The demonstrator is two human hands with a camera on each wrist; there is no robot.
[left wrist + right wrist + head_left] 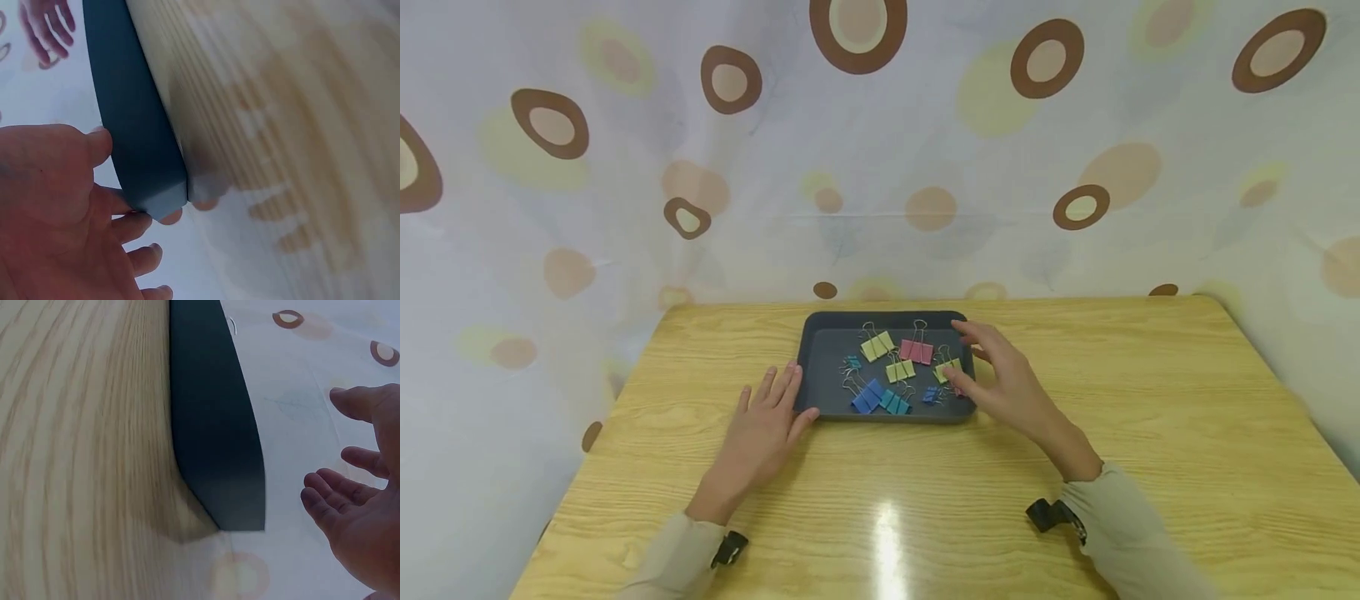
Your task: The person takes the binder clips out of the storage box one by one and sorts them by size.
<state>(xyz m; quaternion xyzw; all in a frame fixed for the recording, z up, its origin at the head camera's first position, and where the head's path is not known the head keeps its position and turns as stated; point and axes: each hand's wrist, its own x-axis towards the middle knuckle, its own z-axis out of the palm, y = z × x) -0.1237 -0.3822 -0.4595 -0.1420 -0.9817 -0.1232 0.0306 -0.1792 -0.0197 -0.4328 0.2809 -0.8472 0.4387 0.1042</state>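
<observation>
A dark grey tray [820, 367] lies on the table with several binder clips in it. Its back half holds a yellow clip [877, 346], a pink clip [917, 352] and another yellow clip [900, 372]. Nearer the front are a blue clip [868, 396], a teal clip [896, 402] and a tiny blue clip [931, 395]. My left hand [763, 433] touches the tray's front left corner, thumb at the front edge, other fingers extended along the left side. Over the right edge, my right hand [1007, 379] hovers with fingers apart, partly covering a yellow clip [947, 369].
The wooden table [1112, 375] extends on both sides of the tray and toward me. Behind it hangs a pale curtain [880, 250] with brown and yellow ovals. Dark straps [730, 548] sit at both sleeve cuffs.
</observation>
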